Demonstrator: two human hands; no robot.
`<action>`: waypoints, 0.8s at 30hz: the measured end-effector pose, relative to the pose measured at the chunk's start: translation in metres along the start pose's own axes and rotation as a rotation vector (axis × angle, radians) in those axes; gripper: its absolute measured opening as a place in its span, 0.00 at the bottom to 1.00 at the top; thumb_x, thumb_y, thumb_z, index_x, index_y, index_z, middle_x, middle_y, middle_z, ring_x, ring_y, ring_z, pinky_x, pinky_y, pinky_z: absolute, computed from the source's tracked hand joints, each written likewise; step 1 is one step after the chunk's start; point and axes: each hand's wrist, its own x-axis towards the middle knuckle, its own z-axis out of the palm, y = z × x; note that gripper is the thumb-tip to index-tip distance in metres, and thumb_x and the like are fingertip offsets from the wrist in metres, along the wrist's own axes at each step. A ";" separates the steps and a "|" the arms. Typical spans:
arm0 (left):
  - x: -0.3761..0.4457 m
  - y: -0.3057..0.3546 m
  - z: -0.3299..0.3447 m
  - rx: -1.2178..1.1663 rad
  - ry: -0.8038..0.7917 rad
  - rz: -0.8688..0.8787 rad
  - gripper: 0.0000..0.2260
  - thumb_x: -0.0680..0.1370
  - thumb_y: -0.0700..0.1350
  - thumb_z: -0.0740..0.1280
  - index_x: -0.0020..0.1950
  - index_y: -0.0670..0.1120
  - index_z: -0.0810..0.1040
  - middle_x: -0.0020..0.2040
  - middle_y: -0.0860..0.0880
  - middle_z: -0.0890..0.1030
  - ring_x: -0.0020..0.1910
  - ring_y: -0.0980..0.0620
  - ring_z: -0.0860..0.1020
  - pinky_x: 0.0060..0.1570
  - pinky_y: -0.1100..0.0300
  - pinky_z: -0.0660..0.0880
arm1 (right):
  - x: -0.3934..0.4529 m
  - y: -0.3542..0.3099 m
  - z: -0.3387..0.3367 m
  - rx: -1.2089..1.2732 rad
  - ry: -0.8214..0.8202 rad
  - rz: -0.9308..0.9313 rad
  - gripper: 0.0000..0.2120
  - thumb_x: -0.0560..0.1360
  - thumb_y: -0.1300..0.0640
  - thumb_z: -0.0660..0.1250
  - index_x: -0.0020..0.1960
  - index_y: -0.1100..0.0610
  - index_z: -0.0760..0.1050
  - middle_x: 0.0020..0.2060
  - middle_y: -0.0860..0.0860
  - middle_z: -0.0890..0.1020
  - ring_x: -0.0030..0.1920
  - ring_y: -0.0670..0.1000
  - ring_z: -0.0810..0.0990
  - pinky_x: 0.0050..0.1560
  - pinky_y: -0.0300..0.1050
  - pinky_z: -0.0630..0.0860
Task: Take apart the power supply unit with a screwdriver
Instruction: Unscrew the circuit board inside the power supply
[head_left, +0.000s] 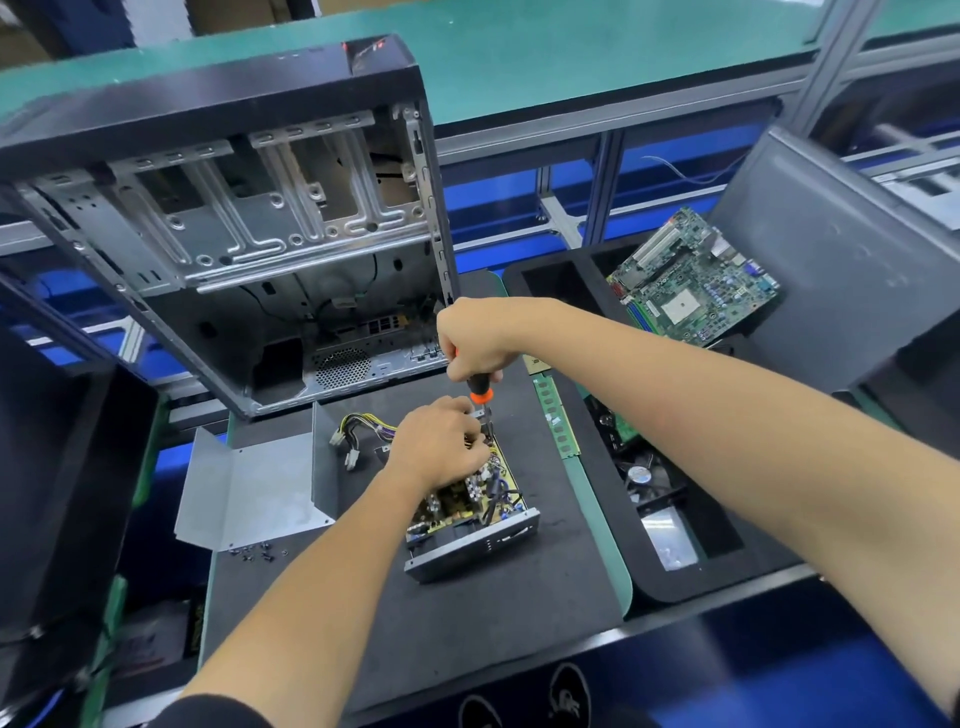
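The opened power supply unit (470, 525) lies on the dark mat, its circuit board bare and its grey metal wall facing me. My right hand (475, 338) grips the black and orange screwdriver (479, 391) upright, tip down at the unit's far end. My left hand (441, 441) rests on the board's far part, fingers curled around a part near the screwdriver shaft. The unit's cable bundle (358, 431) trails to the left. The removed grey cover (260, 488) lies left of it, with several loose screws (257, 552) at its near edge.
An empty computer case (234, 223) stands open behind the mat. A motherboard (696, 280) leans in a black tray on the right. A RAM stick (556, 421) lies beside the mat. A fan (641, 475) sits in the right-hand bin.
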 end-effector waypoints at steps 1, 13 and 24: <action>0.001 0.000 0.000 -0.009 0.001 -0.003 0.11 0.72 0.51 0.63 0.36 0.48 0.80 0.47 0.55 0.77 0.45 0.52 0.74 0.35 0.59 0.66 | 0.000 0.000 0.000 -0.007 0.003 -0.006 0.16 0.75 0.60 0.63 0.29 0.58 0.68 0.25 0.54 0.80 0.30 0.53 0.81 0.28 0.38 0.69; 0.000 0.000 0.004 0.011 0.033 -0.003 0.11 0.72 0.51 0.64 0.35 0.48 0.81 0.43 0.54 0.76 0.45 0.51 0.73 0.34 0.59 0.62 | -0.007 0.008 0.006 0.010 0.052 -0.012 0.17 0.75 0.60 0.63 0.28 0.57 0.67 0.26 0.54 0.80 0.26 0.48 0.75 0.29 0.37 0.69; 0.000 -0.001 0.003 0.001 0.024 0.002 0.12 0.72 0.52 0.62 0.39 0.49 0.83 0.46 0.54 0.78 0.47 0.51 0.74 0.35 0.59 0.66 | -0.004 0.001 0.004 -0.015 0.016 0.002 0.16 0.75 0.59 0.63 0.29 0.58 0.70 0.26 0.53 0.80 0.29 0.51 0.79 0.28 0.36 0.68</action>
